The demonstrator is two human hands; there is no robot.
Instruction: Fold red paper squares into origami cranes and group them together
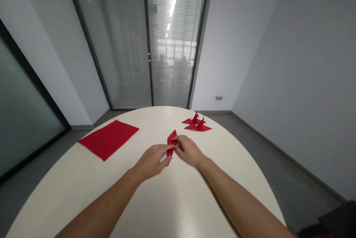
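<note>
Folded red paper, mid-scene on the bench — fingers of the left hand pinch its near part, the right hand grips its right edge, likely steadying creases. Paper cranes sit far right, red sheet left — seemingly leaving the hands room.

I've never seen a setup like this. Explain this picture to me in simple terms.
There is no machine here: you are looking at a person's two bare hands. The single picture comes from a camera worn on that person's head, facing forward and down. The left hand and right hand come together over a white table, with fingers of both on a small folded red paper. How firmly each one grips it is hard to tell. Farther off to the left lies a flat red sheet; beyond the right hand sit two red folded birds, close together.
</note>
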